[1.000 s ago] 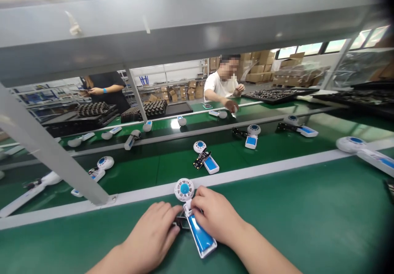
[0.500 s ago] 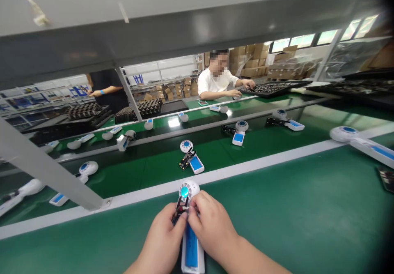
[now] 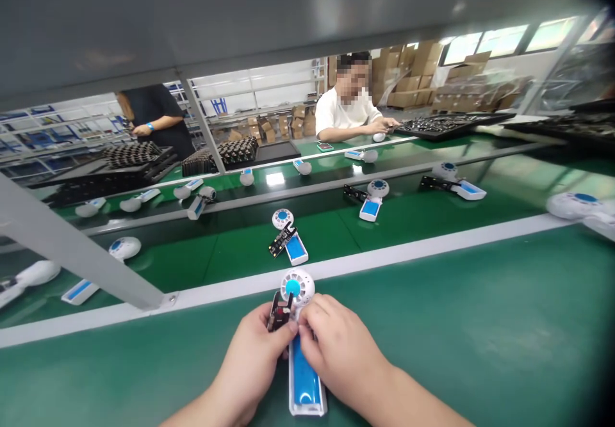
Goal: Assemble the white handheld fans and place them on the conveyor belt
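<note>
A white handheld fan [image 3: 307,408] with a round slotted head and a blue battery [image 3: 306,376] in its open handle lies before me on the green bench. My left hand [image 3: 254,356] is closed, pinching a small black circuit board [image 3: 280,312] between thumb and fingers at the left of the fan's neck. Beside it, my right hand [image 3: 339,340] is closed over the neck and upper handle. Its thumb and forefinger press together close to the board's edge; what lies between them is hidden.
Past a white rail [image 3: 384,244], similar open fans [image 3: 296,248], several with boards, lie on a green belt [image 3: 240,251]. A slanted metal post [image 3: 96,254] stands left, under an overhead shelf [image 3: 288,17]. Across sits a co-worker [image 3: 331,116] beside a black tray [image 3: 437,134]; another person [image 3: 158,120] stands left.
The circuit board in my left hand has turned more upright and sits further left of the fan head. My right hand stays at the neck. The co-worker's hands have come together.
</note>
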`<state>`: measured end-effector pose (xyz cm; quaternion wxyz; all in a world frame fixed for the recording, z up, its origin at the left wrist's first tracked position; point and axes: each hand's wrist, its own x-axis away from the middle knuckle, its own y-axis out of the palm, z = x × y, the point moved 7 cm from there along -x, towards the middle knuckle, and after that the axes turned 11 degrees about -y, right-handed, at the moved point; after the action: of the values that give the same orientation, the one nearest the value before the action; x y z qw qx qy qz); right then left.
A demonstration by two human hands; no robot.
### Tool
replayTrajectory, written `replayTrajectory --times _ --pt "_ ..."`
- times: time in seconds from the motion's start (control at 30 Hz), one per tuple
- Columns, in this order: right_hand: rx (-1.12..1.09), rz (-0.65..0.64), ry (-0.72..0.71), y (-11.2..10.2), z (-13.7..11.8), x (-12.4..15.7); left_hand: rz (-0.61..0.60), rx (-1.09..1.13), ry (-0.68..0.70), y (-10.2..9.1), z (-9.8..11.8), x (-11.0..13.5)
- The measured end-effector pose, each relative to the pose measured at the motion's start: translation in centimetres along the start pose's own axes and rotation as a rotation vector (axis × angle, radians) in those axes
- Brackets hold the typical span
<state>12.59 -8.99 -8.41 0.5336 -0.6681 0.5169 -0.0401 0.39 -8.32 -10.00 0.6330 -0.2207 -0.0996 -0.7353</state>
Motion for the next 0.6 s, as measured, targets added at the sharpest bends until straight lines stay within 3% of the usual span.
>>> replayTrajectory --times 0.17,0.3,0.47,0.6 --pt "-0.135 -0.029 0.024 -0.5 0.1 -0.1 0.038 -0.136 0.079 -0.5 0.3 -0.2" --pt "-0.132 0.047 0.096 -0.6 0.6 0.0 0.086 -0.284 0.087 -0.8 0.5 -0.1" --pt "-0.123 0.188 0.211 -0.7 0.9 0.4 0.125 -0.515 0.323 0.0 1.7 1.4" --pt "-0.116 0.226 0.197 -0.9 0.7 0.4 0.103 -0.596 0.415 0.6 1.5 2.2"
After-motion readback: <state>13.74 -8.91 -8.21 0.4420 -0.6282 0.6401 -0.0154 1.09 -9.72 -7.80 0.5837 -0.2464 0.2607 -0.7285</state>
